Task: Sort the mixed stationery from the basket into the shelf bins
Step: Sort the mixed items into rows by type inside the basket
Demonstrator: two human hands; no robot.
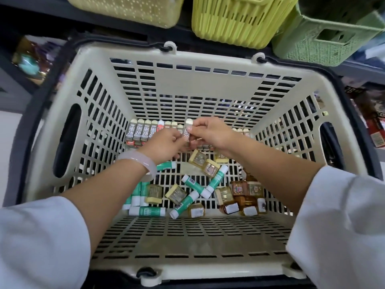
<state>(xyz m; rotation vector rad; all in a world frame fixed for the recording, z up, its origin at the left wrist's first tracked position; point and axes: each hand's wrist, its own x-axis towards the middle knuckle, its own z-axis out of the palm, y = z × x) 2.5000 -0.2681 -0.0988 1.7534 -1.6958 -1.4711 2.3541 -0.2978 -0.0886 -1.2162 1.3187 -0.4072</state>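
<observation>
A: Start from the basket point(68, 84) and its near wall. What lies closest?

B: Just past that wall, green glue sticks point(146, 211) and small amber boxes point(239, 197) lie scattered on the slatted floor, some touching or crossing. Reach through them carelessly and a sleeve point(337, 215) could drag one along or roll it under the others.

A: And the hands?

B: Both meet toward the far wall. The right hand point(210, 134) pinches a lead case point(188, 125) with fingertips, lifted a little out of its row. The left hand point(164, 142) has its fingers curled at the same case; whether it really grips it or only steadies it, I cannot tell.

A: So what is the risk there?

B: The grip is a fingertip pinch on a slim, smooth case. I judge it could slip and fall among the loose glue. Pulling it out may also tip the neighbouring 2B cases point(141, 132), which stand side by side against the far wall.

A: Beyond the basket?

B: Three bins point(235, 19) sit on the shelf past the far wall, close together. Their contents are hidden, so a case could easily go into the wrong one.
</observation>
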